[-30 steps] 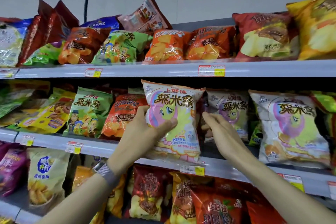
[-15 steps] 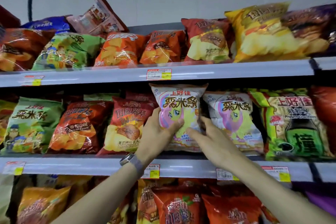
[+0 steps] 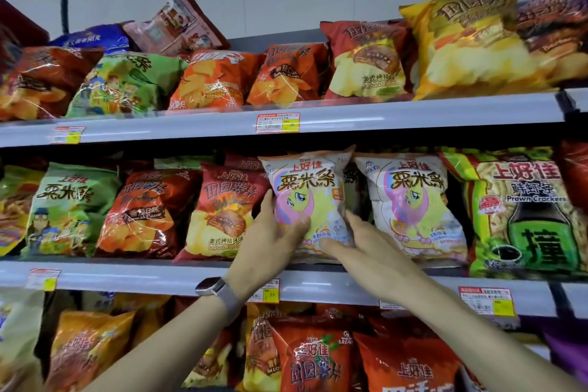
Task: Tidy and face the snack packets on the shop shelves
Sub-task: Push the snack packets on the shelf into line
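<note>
A white snack packet [image 3: 313,188] with a pink and yellow cartoon stands upright on the middle shelf [image 3: 143,277]. My left hand [image 3: 270,232] grips its lower left side, thumb across the front and fingers behind. My right hand [image 3: 366,248] holds its lower right corner, thumb on the front and fingers along the right edge. A twin white packet [image 3: 413,200] stands just to the right, facing forward. A red crisp packet [image 3: 222,210] leans on the left of the held packet.
The top shelf [image 3: 381,114] carries orange, red, green and yellow bags, some tilted or piled. A green prawn cracker bag [image 3: 521,210] stands at the right of the middle shelf. Orange and red bags [image 3: 318,356] fill the shelf below my arms. Price tags line the shelf edges.
The view has swung right and closer to the shelf. The white packet went back from in front of the shelf into its row beside its twin, both hands staying on it.
</note>
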The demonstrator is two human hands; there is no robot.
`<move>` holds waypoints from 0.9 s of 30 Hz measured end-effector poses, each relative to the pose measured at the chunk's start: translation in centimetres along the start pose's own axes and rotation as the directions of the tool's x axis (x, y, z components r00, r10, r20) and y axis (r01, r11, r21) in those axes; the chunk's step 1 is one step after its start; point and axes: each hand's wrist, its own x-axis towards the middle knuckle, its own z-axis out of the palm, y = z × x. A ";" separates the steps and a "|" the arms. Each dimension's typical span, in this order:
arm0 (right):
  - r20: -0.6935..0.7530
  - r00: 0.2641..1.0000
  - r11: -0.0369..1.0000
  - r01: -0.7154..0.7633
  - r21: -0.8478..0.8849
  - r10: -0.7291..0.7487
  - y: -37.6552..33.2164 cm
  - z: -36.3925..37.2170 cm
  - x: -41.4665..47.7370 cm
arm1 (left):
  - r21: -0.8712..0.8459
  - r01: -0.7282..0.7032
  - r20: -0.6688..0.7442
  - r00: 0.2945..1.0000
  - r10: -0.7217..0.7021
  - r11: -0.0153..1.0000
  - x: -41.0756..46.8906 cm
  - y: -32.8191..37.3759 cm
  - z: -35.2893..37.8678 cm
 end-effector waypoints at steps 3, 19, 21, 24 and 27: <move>0.033 0.999 0.999 0.029 -0.017 -0.029 0.6 0.0 -0.2 | 0.075 0.010 -0.012 1.000 -0.009 0.997 -0.6 -0.6 -0.4; 0.082 0.991 0.989 0.110 -0.098 -0.102 2.1 -0.3 -2.2 | 0.277 0.042 0.068 0.996 -0.064 0.960 -4.1 -0.4 -1.4; 0.072 0.993 0.981 0.101 -0.168 -0.090 2.1 -0.4 -3.0 | 0.323 0.055 0.059 0.995 -0.078 0.945 -4.8 -0.4 -1.9; 0.007 0.992 0.958 0.124 -0.260 -0.127 1.6 -0.5 -4.1 | 0.397 0.059 0.056 0.994 -0.088 0.916 -6.2 -0.8 -2.8; -0.006 0.984 0.944 0.170 -0.282 -0.179 0.4 -0.1 -4.7 | 0.449 0.076 0.100 0.986 -0.135 0.890 -7.7 -0.8 -4.3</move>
